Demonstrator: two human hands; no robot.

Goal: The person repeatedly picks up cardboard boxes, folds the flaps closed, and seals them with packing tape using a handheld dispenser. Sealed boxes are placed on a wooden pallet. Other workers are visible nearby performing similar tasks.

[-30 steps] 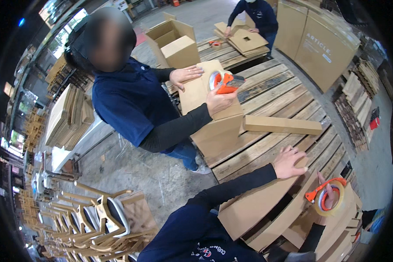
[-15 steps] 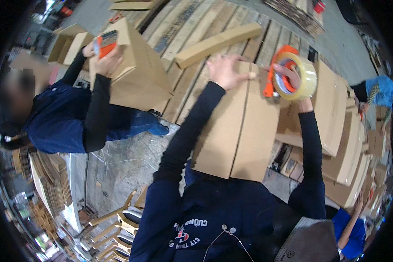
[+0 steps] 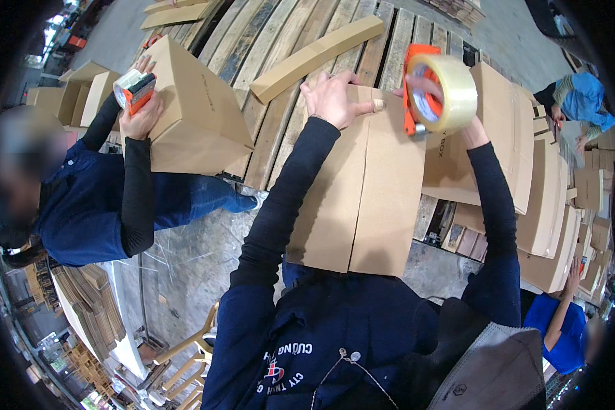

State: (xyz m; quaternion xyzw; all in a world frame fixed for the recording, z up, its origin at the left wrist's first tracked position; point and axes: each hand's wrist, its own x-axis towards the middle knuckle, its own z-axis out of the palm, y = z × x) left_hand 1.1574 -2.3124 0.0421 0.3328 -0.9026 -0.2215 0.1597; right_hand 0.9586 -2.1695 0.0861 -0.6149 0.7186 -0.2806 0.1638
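Note:
A closed cardboard box (image 3: 326, 205) lies in front of me, a seam running down the middle of its top face. My left hand (image 3: 336, 99) rests on its far end with the fingers spread and the thumb near the seam. Something tan is wrapped round that thumb's tip. At the far right corner of the box, my right hand (image 3: 473, 131) is closed round an orange tape dispenser (image 3: 411, 92) carrying a large roll of clear tape (image 3: 463, 92). The roll hides most of its fingers.
Slatted wooden pallets (image 3: 280, 44) bear a long narrow carton (image 3: 318, 58). To the left, a co-worker (image 3: 82, 201) holds another dispenser (image 3: 140, 96) against a box (image 3: 201, 113). Several boxes (image 3: 495, 137) stand at the right, with two more people (image 3: 557, 335) beyond.
The view has shifted a little. My left hand stays on the box's far end, and my right hand still holds the dispenser at its corner. The co-worker's dispenser has turned and moved lower on their box.

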